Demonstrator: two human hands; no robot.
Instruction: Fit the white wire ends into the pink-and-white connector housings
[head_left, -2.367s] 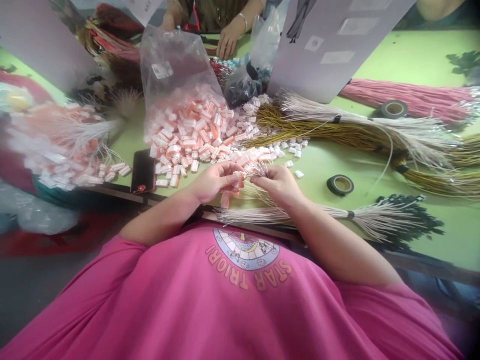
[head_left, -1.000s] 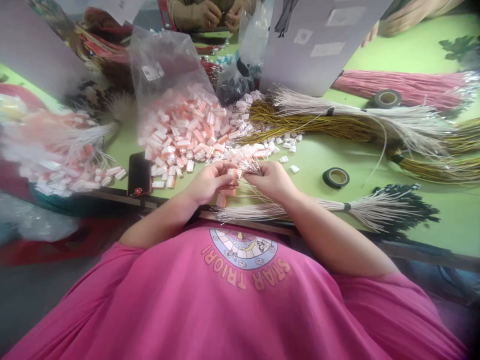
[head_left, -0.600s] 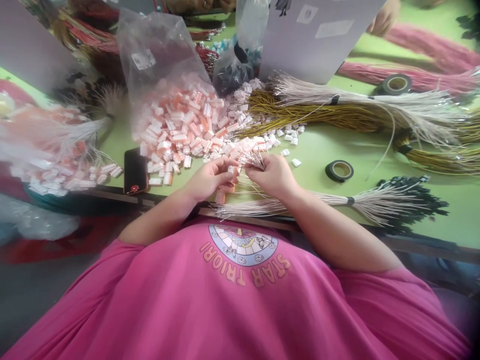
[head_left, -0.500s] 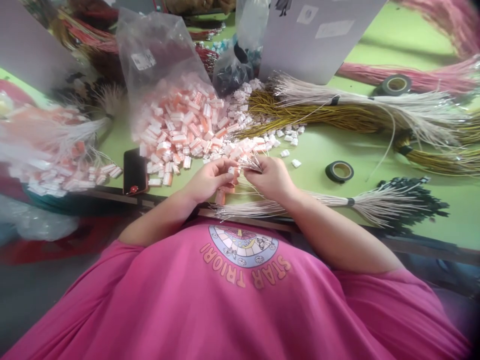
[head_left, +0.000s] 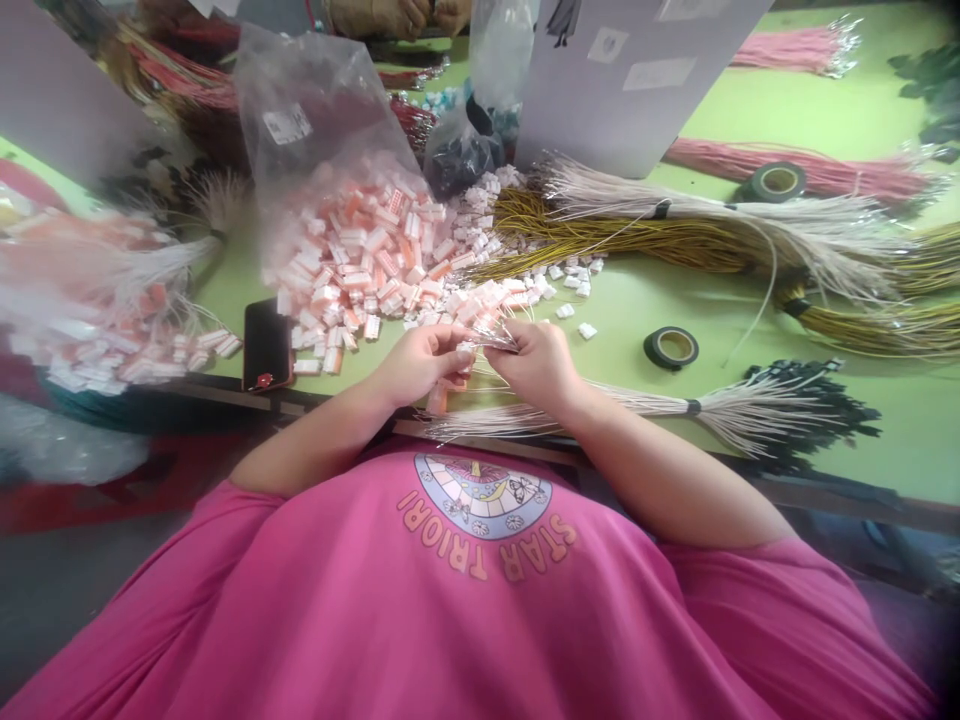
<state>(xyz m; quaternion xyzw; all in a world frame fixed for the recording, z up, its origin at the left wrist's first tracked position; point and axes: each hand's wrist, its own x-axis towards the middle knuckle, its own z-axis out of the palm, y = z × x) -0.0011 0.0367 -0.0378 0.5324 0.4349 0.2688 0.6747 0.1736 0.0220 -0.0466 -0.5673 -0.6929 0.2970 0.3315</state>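
My left hand (head_left: 424,365) pinches an orange-and-white plastic connector (head_left: 466,350) between thumb and fingers. Close against it on the right, my right hand (head_left: 544,368) is closed round several thin white wires (head_left: 504,341), whose metal-tipped ends point at the connector. Whether a wire tip sits inside the connector cannot be made out. Just beyond both hands spreads a heap of orange-and-white connectors (head_left: 360,245), spilling from a clear plastic bag (head_left: 322,110). Under my right wrist lies a taped bundle of white wires (head_left: 645,402) with black ends.
A phone (head_left: 268,345) lies left of the heap. Rolls of black tape (head_left: 671,347) and yellow wire bundles (head_left: 675,245) are at the right. Behind stands a grey panel (head_left: 607,100). A co-worker's hands (head_left: 412,17) show at the far edge. Small white connectors (head_left: 586,330) lie loose.
My hands have drawn slightly closer together, and the wire tips have turned toward the connector. The whole view has shifted a little; the co-worker's hands show more clearly.
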